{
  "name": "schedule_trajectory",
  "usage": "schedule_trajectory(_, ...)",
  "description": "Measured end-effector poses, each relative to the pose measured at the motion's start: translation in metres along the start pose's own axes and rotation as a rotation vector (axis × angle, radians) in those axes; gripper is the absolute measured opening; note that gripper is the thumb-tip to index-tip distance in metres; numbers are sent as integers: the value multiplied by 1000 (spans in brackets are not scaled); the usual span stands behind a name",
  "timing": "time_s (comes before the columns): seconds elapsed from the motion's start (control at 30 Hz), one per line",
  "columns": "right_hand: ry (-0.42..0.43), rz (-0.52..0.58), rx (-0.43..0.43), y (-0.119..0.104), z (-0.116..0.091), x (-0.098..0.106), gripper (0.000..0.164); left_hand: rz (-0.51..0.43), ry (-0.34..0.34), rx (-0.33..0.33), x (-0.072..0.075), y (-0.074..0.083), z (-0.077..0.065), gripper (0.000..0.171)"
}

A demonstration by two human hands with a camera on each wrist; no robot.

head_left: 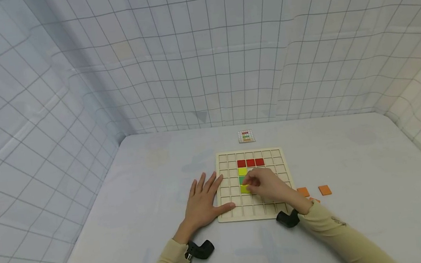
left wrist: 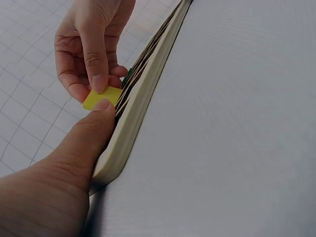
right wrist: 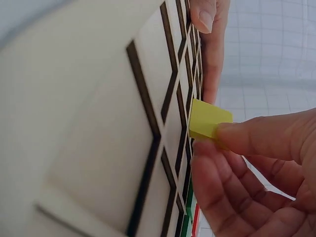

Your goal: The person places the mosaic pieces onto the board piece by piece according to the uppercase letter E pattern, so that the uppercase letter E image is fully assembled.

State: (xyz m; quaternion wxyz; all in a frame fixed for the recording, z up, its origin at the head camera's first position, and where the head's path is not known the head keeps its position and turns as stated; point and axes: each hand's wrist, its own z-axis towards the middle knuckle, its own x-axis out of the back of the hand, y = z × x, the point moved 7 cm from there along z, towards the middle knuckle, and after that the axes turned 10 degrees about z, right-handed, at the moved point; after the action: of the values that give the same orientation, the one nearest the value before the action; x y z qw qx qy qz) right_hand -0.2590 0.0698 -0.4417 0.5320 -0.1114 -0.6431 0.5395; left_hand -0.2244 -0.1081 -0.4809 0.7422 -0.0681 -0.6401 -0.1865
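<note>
My right hand (head_left: 269, 184) pinches a yellow square tile (right wrist: 208, 117) between thumb and fingers. In the right wrist view the tile stands tilted, one edge right at the grid of the wooden board (head_left: 247, 218). Just beyond it lies a green tile (head_left: 242, 180), partly hidden by the fingers. Farther up the same column are another yellow tile (head_left: 242, 171) and a red tile (head_left: 241, 163), the left end of a row of three reds. With fingers spread, my left hand (head_left: 201, 206) rests along the board's left edge, its thumb over the near left corner area.
To the right of the board lie orange tiles, one (head_left: 325, 190) apart and another (head_left: 303, 192) beside my right wrist; a third is partly covered by the forearm. Behind the board sits a small card (head_left: 246, 136) printed with a coloured grid. Gridded white sheeting (head_left: 204, 64) encloses the table.
</note>
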Motion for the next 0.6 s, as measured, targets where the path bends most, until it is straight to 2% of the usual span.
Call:
schedule_trajectory(0.4, 14, -238, -44, -5, -5, -4, 14, 4, 7, 0, 1, 1, 0, 90)
schedule_trajectory(0.6, -4, -320, -62, -6, -11, -6, 15, 12, 7, -2, 2, 1, 0, 91)
